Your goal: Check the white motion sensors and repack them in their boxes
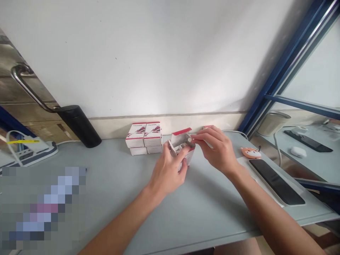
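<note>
My left hand (pixel 170 170) is wrapped round a small white and red cardboard box (pixel 190 156), its top standing open. Small white items (pixel 182 146) show inside, too small to name. The box's lid flap, with a red edge, is raised at the back. My right hand (pixel 216 147) is closed in a pinch at the box's right upper edge; whether it grips a side flap or a small piece, I cannot tell. Behind the right hand, a bit of another red and white box (pixel 207 127) shows, mostly hidden. Several similar closed boxes (pixel 145 134) are stacked left of my hands.
A black cylindrical bottle (pixel 79 125) leans in view by the wall. A power strip (pixel 29 154) lies at the far left, near a blurred-out patch. On the right are a phone (pixel 276 181), an orange animal-faced case (pixel 251 152) and a blue-framed mirror (pixel 305 134).
</note>
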Available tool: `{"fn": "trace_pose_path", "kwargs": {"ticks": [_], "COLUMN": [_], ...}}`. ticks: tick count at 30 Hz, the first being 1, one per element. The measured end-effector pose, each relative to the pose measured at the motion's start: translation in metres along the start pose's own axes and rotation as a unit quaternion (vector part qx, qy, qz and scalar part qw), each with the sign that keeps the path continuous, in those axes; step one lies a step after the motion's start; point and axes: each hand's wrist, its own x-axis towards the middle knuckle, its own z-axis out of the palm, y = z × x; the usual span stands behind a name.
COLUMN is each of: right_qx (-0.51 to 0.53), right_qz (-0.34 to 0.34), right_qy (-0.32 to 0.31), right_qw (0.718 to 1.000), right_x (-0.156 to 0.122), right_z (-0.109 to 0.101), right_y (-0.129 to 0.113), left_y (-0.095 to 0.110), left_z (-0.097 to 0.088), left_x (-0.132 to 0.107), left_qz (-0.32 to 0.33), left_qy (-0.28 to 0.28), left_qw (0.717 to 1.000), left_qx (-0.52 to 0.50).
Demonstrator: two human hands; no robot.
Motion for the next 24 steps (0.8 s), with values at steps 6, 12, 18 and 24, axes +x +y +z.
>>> {"fn": "trace_pose_path", "kwargs": {"ticks": [6,12,18,24], "right_qx": [-0.057,-0.084,-0.012,0.1], "right_qz": [-0.039,0.0,0.046,0.166], "right_qy": [-0.022,-0.085,-0.17,-0.145], "right_qw": [0.997,0.993,0.984,0.97], "right_x": [0.0,0.003,0.003,-0.003], "right_z": [-0.005,-0.008,-0.016,-0.002], "right_y": [0.001,-0.008,-0.004,0.004], "left_y": [0.001,-0.001,-0.001,-0.009], "left_z": [0.0,0.003,0.003,0.009], "left_x": [0.0,-0.002,-0.001,-0.003], "left_qz": [0.002,-0.017,-0.053,-0.094], "left_qy": [0.004,0.013,0.017,0.049], "left_qw": [1.0,1.0,0.998,0.983], "left_qx": [-0.014,-0.011,-0.02,-0.152]}}
